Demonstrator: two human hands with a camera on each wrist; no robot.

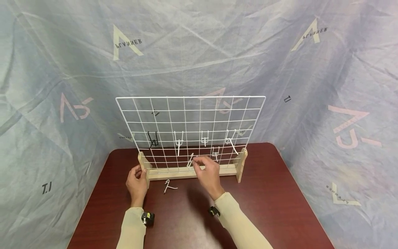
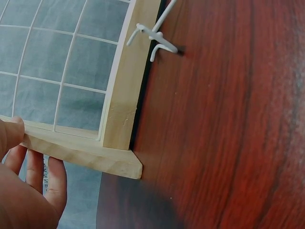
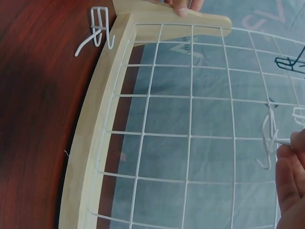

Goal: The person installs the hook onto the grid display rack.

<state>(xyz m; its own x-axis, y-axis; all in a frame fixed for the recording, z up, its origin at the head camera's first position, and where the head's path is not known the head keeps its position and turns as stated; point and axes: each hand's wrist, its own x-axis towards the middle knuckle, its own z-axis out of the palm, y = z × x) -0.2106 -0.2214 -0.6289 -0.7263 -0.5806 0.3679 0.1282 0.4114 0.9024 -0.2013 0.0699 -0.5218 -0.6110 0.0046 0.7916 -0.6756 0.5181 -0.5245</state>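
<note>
A white wire grid panel (image 1: 184,110) stands upright in a wooden base (image 1: 174,175) on the table. My left hand (image 1: 137,185) holds the left wooden side piece (image 2: 86,160), its thumb and fingers on opposite faces in the left wrist view. My right hand (image 1: 209,174) pinches the arm of a white wire hook (image 3: 269,129) in front of the grid's lower middle; whether the hook touches the wires I cannot tell. Another white hook (image 1: 168,186) lies loose on the table in front of the base, near the left hand.
On the grid hang a black hook (image 1: 153,141) at left and several white hooks, among them one (image 1: 178,142) left of centre and one (image 1: 215,154) lower, behind the right hand. The dark red table (image 1: 102,207) has printed grey cloth (image 1: 186,52) behind and beside it.
</note>
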